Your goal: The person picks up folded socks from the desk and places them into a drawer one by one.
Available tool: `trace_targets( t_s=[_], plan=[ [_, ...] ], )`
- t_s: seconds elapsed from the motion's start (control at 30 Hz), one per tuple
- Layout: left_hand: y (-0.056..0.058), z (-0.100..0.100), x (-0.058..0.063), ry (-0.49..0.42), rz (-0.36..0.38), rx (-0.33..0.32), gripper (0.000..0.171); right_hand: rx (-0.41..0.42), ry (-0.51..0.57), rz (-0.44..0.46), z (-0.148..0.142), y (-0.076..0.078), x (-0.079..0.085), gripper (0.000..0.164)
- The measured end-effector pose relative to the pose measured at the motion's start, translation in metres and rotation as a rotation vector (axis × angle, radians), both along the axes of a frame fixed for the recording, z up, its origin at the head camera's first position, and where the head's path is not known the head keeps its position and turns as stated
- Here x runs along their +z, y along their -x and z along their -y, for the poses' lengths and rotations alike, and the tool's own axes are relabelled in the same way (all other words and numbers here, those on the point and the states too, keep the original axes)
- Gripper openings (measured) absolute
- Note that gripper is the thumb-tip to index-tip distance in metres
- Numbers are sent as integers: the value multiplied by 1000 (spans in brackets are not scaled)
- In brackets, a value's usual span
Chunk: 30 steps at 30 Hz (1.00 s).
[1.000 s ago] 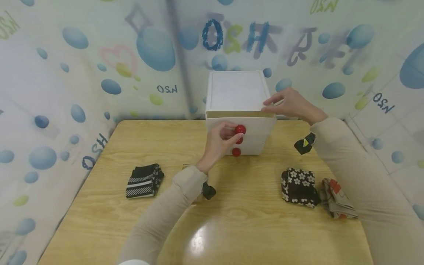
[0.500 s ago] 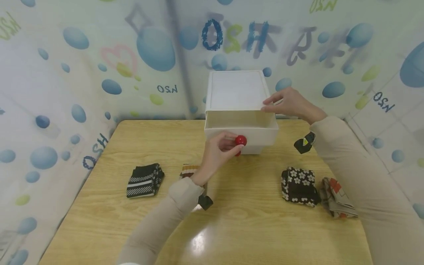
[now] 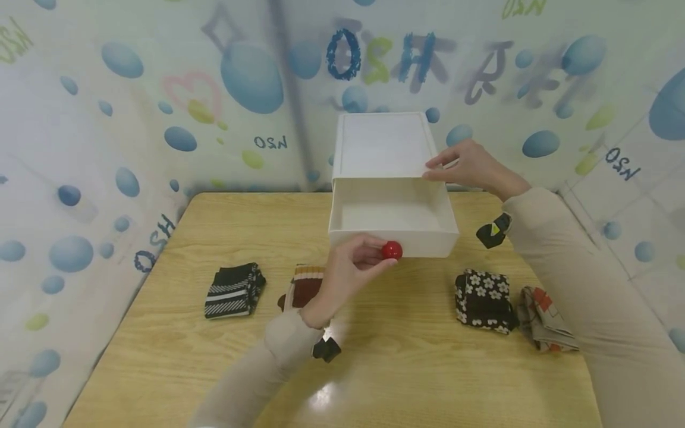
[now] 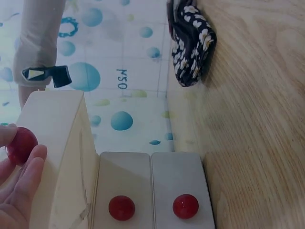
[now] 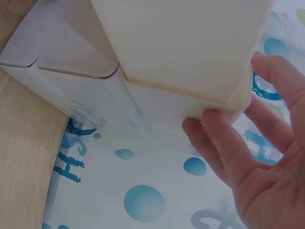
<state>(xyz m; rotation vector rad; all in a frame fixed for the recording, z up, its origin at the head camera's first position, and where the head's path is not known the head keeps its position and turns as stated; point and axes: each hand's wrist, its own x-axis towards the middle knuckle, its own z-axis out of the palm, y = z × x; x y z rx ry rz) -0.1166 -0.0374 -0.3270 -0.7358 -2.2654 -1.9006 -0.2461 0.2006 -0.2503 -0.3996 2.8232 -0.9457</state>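
A white drawer cabinet [image 3: 382, 142] stands at the back of the table. Its top drawer [image 3: 430, 242] is pulled well out, and the inside looks bare. Thumb and fingers of my left hand [image 3: 339, 273] pinch the red round knob [image 3: 392, 250] on that drawer's front. My right hand [image 3: 473, 169] grips the cabinet's upper right front edge; in the right wrist view its fingers [image 5: 224, 138] bend round the corner. Two lower drawers, each with a red knob [image 4: 122, 208], are shut in the left wrist view; the pulled drawer hides them from the head view.
Folded socks lie on the wooden table [image 3: 396, 362]: a black-and-white striped pair [image 3: 233, 291] at left, a maroon pair [image 3: 308, 285] partly behind my left wrist, a black floral pair [image 3: 484, 300] and a beige-and-red pair [image 3: 546, 321] at right. A patterned wall covering [image 3: 241, 154] stands behind.
My left hand has drawn the top drawer out toward me by its knob, from a narrow gap to wide open. My right hand has stayed on the cabinet's corner.
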Motion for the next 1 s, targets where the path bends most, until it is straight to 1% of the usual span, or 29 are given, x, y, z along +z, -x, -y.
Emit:
trace_targets(
  t_s=[0.13, 0.3, 0.4, 0.5, 0.6, 0.83, 1.0],
  plan=[
    [-10, 0, 1, 11, -26, -12, 23, 4, 1, -4, -1, -1, 0, 52],
    [-18, 0, -3, -2, -66, -34, 23, 8, 12, -7, -2, 0, -1, 50],
    [-21, 2, -5, -19, -95, -31, 23, 9, 15, -12, -1, 0, -1, 50],
    [-24, 3, -6, -38, -117, -15, 23, 5, 12, -10, 0, 1, -1, 50],
    [-26, 4, -7, -46, -125, -4, 24, 3, 12, -7, 0, 0, -1, 51],
    [-30, 1, -7, -32, -123, 4, 24, -2, 24, -8, -1, -1, -1, 52],
    [-31, -3, -11, -24, -162, 6, 24, -5, 25, -11, -1, -1, -2, 52]
  ],
)
